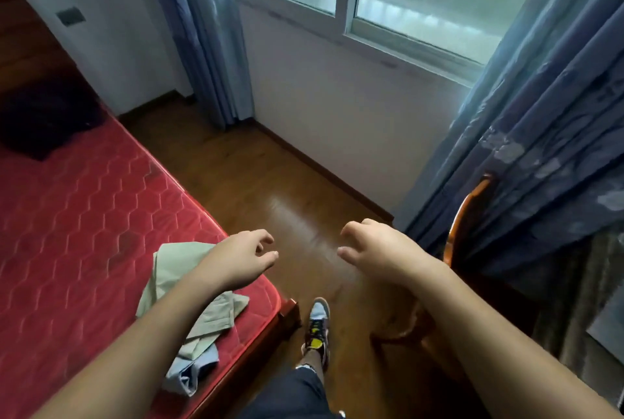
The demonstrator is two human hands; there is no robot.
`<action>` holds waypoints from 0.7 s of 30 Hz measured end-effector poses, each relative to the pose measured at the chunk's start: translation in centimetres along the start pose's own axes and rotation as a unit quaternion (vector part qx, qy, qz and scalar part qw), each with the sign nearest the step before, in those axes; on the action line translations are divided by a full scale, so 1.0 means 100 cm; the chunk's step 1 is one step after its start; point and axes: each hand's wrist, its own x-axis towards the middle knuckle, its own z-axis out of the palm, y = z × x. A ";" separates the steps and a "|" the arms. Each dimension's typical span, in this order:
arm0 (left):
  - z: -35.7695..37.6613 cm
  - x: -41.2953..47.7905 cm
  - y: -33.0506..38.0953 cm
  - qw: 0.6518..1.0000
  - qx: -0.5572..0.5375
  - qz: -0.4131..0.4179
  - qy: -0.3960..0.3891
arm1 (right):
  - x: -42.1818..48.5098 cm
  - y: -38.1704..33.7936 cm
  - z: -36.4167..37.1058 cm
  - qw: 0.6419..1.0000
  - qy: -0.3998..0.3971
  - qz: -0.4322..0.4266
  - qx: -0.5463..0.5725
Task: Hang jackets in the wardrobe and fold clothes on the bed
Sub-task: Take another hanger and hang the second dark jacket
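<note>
Recorded on the bed (84, 199), at 7 o'clock near its foot corner: pale green garment (175, 270) and light blue garment (192, 374), overlapping, rumpled, not folded. Recorded at 10 o'clock, toward the bed's far end: dark garment (44, 121), heaped; could not tell whether jacket. Noted at 6 o'clock: left hand (236, 260) above the green garment's edge, right hand (374, 250) over the floor (270, 182), fingers (266, 238) of both loosely curled, released, holding nothing. No wardrobe in view. Judged as early stage: folding unstarted, hanging unverifiable.
</note>
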 end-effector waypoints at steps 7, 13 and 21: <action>-0.054 0.132 -0.003 0.999 -0.025 -0.037 0.012 | 0.155 0.026 -0.078 0.998 -0.029 -0.032 -0.048; -0.126 0.208 -0.013 0.996 -0.011 -0.079 0.051 | 0.275 0.016 -0.137 0.995 -0.036 -0.078 -0.055; -0.182 0.273 -0.049 0.975 -0.069 -0.184 0.101 | 0.430 -0.029 -0.189 0.969 -0.071 -0.219 -0.095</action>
